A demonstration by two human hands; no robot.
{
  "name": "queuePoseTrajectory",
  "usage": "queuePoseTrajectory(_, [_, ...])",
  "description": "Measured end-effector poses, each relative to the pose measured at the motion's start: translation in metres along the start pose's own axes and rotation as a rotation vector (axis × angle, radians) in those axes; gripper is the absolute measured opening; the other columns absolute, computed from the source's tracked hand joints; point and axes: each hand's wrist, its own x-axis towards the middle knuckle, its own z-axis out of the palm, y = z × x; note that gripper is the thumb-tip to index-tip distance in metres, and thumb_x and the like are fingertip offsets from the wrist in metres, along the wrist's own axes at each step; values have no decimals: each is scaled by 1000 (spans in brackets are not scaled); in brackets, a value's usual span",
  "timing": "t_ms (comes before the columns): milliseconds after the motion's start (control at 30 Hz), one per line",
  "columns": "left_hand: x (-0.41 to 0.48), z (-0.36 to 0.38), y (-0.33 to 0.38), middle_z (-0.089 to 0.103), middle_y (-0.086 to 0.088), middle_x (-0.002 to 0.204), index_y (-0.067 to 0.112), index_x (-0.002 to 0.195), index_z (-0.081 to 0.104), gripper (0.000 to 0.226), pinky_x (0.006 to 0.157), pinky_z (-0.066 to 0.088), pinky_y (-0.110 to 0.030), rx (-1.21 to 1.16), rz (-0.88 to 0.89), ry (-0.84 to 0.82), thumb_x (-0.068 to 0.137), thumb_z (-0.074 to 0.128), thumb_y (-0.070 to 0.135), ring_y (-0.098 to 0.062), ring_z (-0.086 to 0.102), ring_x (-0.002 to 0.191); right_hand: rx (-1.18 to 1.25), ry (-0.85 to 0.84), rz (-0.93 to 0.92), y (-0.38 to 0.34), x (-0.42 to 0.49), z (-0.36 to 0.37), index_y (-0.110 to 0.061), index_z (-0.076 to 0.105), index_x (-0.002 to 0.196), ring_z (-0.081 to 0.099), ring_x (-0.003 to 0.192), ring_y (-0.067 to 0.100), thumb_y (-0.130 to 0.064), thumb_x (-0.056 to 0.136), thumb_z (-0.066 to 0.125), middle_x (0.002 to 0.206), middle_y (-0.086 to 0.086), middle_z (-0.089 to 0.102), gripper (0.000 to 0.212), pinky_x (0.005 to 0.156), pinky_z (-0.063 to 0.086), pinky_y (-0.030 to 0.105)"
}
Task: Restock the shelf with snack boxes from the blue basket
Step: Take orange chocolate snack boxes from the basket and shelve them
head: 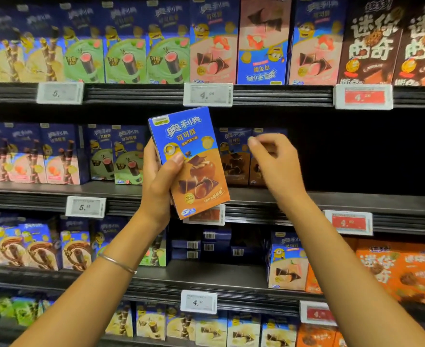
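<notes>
Electronic price labels line the rails: a white one reading 4.90 (208, 94) at upper centre, a blurred white one starting with 5 (60, 93) to its left, and a red one (363, 97) at the right. One level down sit a white 5.99 label (86, 207) and another red label (348, 222); lower still, a white 4.90 label (198, 302) with a red label (317, 313) beside it. Dark brown cookie cartons (371, 43) stand top right, orange cartons (401, 271) lower right. A thin metal bangle (117, 263) circles a wrist.

Behind the snack box (188, 161), a red price tag (214, 215) half hidden; top-row boxes (126, 46) blurred, cut by the upper edge.
</notes>
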Motion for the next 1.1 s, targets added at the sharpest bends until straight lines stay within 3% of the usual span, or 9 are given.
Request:
queuePoseTrajectory(100, [0,0,2,51,-38,145,-1,152,37,80,109,37,-81,12,12,-52,88,70,33,-64,50,130,203,-316,-34,-47,-40,19,-28,63,119,65,105,-2,-66,75,64,114,-15,69,57,87,57,28])
queuePoseTrajectory(233, [1,-7,8,48,-41,146,-3,152,37,83,108,37,-82,18,17,-52,88,73,35,-67,47,132,27,-362,-92,-66,-66,35,-40,47,132,61,113,5,-58,76,76,126,-10,60,66,94,55,35])
queuePoseTrajectory(300, [0,-9,14,52,-37,146,-2,153,36,91,110,41,-77,34,33,-27,87,79,44,-61,51,133,57,-353,-87,-66,-70,39,-39,47,134,62,113,6,-48,80,79,123,-10,63,63,96,55,38])
queuePoseTrajectory(367, [-4,-8,22,61,-25,144,3,153,38,111,108,50,-67,94,83,19,76,82,70,-47,61,130,120,-315,-82,-65,-71,43,-34,51,131,67,104,1,-40,83,80,114,-15,68,56,91,58,34])
queuePoseTrajectory(500, [-6,-13,28,70,-7,137,9,149,43,130,94,62,-42,196,134,97,56,63,98,-26,72,121,180,-291,-44,-62,-70,51,-30,52,129,70,98,0,-39,82,81,111,-15,71,55,84,60,30])
queuePoseTrajectory(633, [-1,-23,24,72,2,127,18,137,52,93,81,63,-30,296,193,212,77,65,87,-14,76,108,295,-320,61,-47,-62,49,-23,53,125,73,98,10,-34,81,83,112,-5,73,55,86,61,39])
queuePoseTrajectory(767, [7,-42,23,74,4,119,30,122,58,49,92,61,-37,343,233,362,86,69,60,-14,75,106,352,-228,163,-16,-46,35,-20,53,121,75,91,15,-28,79,84,108,0,75,52,74,61,32])
queuePoseTrajectory(867, [12,-51,29,74,14,108,34,116,58,34,83,61,-28,309,225,401,91,70,54,-6,75,98,149,-98,223,8,-29,32,-21,49,119,73,95,16,-27,81,83,110,0,72,51,84,60,39])
queuePoseTrajectory(1100, [14,-52,31,74,6,114,34,116,58,21,81,62,-29,297,202,417,100,68,43,-12,76,100,-311,-174,179,16,4,54,-13,46,119,61,112,31,-55,74,80,123,11,59,70,92,54,53])
